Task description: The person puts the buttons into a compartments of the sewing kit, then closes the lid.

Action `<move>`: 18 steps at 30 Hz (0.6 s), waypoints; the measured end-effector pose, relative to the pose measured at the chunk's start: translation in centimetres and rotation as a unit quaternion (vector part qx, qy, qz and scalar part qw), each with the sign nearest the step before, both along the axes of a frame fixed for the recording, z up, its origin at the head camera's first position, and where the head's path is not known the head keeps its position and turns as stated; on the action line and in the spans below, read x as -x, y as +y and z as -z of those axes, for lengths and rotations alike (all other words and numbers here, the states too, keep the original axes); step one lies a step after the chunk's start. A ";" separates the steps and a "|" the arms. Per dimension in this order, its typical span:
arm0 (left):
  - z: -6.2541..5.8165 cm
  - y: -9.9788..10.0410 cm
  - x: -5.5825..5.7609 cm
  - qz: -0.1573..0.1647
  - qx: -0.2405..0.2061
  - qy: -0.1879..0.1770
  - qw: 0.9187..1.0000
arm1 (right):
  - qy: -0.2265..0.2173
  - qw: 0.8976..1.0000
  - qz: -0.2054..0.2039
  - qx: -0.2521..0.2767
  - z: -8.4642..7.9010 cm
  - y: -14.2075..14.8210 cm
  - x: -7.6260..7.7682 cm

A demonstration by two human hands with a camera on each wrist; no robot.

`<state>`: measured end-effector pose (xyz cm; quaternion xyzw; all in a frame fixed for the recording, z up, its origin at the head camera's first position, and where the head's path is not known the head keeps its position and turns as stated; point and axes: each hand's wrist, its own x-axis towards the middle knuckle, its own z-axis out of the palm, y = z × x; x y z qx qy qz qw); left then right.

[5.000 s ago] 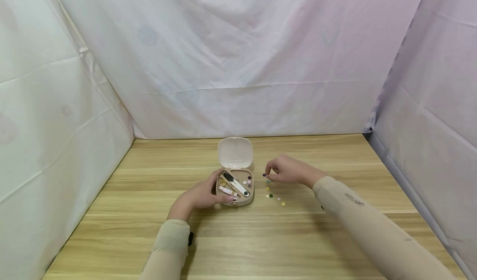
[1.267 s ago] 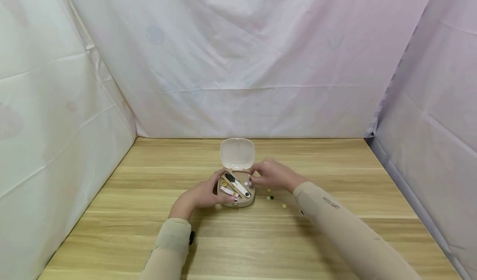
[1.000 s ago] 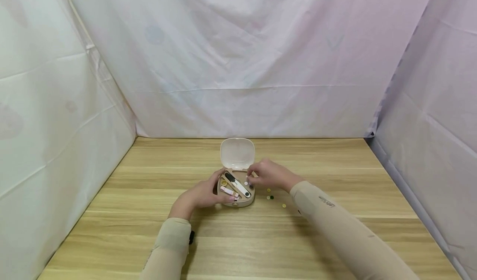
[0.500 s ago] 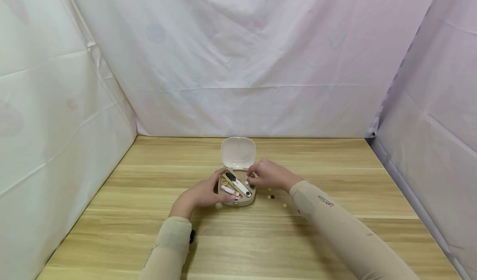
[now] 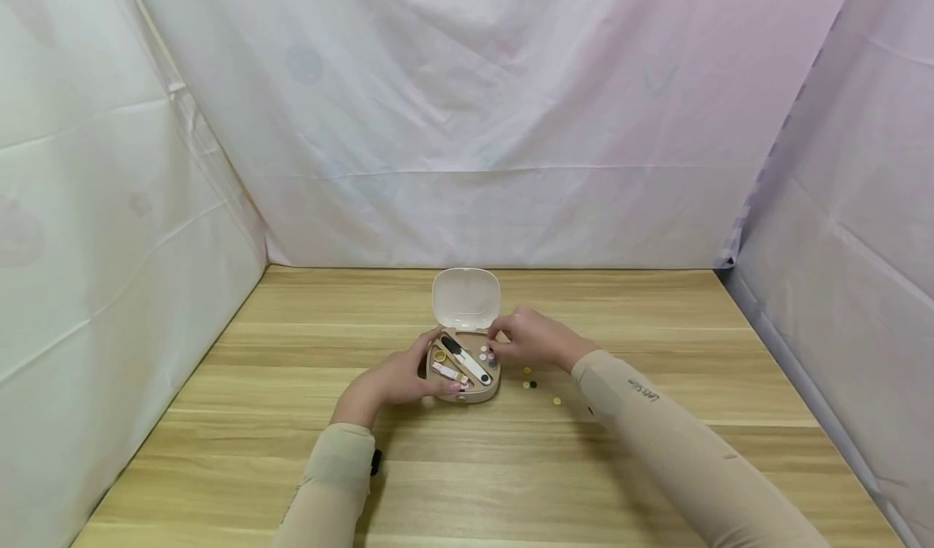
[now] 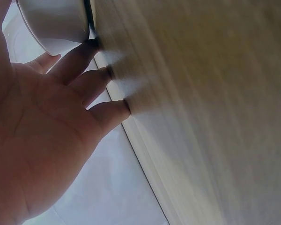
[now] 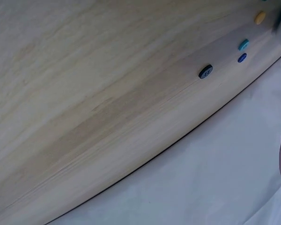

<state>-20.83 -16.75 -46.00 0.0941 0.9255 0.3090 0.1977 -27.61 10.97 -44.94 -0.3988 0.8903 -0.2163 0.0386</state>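
Observation:
A small beige sewing box (image 5: 476, 396) stands on the table, its lid (image 5: 467, 298) raised. My left hand (image 5: 396, 379) holds it at the left, thumb at the front and fingers round the side; the left wrist view shows the outstretched lower fingers beside the box wall (image 6: 58, 23). Inside lie white snips (image 5: 474, 367) with a dark end, a gold ring (image 5: 440, 356), a pink-and-white strip (image 5: 447, 371) and several buttons (image 5: 483, 357). My right hand (image 5: 536, 339) is over the box's right compartment, thumb and index slightly apart above the buttons, nothing visible between them.
Right of the box lie loose buttons: yellow (image 5: 528, 370), dark green (image 5: 533, 385) and another yellow one (image 5: 558, 401). The right wrist view also shows black (image 7: 205, 71), teal (image 7: 243, 44) and blue (image 7: 242, 57) buttons on the table. White cloth (image 5: 467, 126) hangs behind.
Over five seconds my right hand moved from the loose buttons left to the box. In the last half second it let go of a pale button there and drew slightly back. The left hand stayed.

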 end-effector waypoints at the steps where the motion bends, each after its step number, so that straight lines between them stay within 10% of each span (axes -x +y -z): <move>1: 0.0 0.0 0.0 0.002 0.001 0.001 1.000 | -0.001 1.000 0.002 -0.002 0.0 0.0 0.0; 18: -0.5 0.1 -0.1 0.007 0.003 0.002 1.000 | -0.001 1.000 0.001 -0.006 -1.1 1.6 0.1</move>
